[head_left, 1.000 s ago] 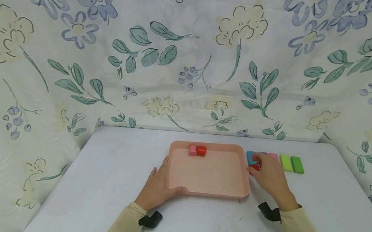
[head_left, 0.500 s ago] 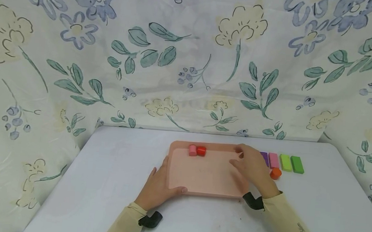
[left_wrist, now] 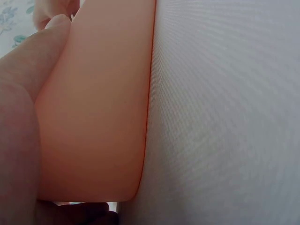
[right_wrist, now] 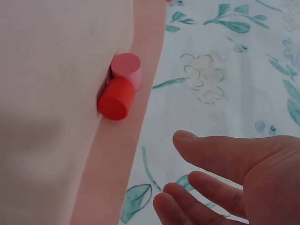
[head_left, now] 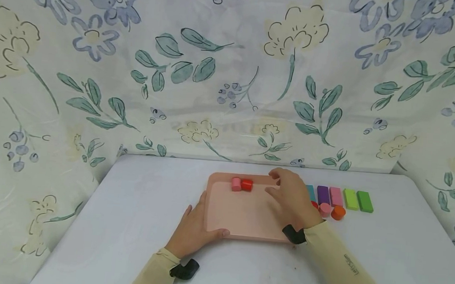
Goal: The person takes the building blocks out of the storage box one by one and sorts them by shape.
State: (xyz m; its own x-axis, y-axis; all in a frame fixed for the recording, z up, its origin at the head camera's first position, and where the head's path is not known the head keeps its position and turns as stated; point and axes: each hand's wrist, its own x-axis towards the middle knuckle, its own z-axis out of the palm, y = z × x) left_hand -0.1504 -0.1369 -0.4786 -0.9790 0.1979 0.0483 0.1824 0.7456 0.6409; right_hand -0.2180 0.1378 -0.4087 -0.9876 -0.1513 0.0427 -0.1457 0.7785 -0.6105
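A shallow peach-pink tray (head_left: 241, 216) lies on the white table. My left hand (head_left: 193, 234) grips its near left corner, thumb over the front rim and fingers along the left side; in the left wrist view the thumb (left_wrist: 35, 61) presses the tray's rim. Inside, at the back, a pink cylinder (head_left: 236, 184) lies against a red cylinder (head_left: 247, 185). Above the tray's right part hovers my right hand (head_left: 293, 196), thumb and fingers apart with nothing between them. The right wrist view shows that gap too, short of the red cylinder (right_wrist: 116, 99).
Right of the tray stands a row of flat blocks: teal (head_left: 311, 192), purple (head_left: 323, 195), pink (head_left: 336, 197), lime (head_left: 351, 199) and green (head_left: 365, 201). In front of them are a partly hidden red cylinder (head_left: 314, 205), a pink cylinder (head_left: 324, 210) and an orange cylinder (head_left: 338, 212).
My right hand has moved left from the blocks to over the tray, uncovering several blocks and cylinders. The left hand and the two cylinders in the tray stay put.
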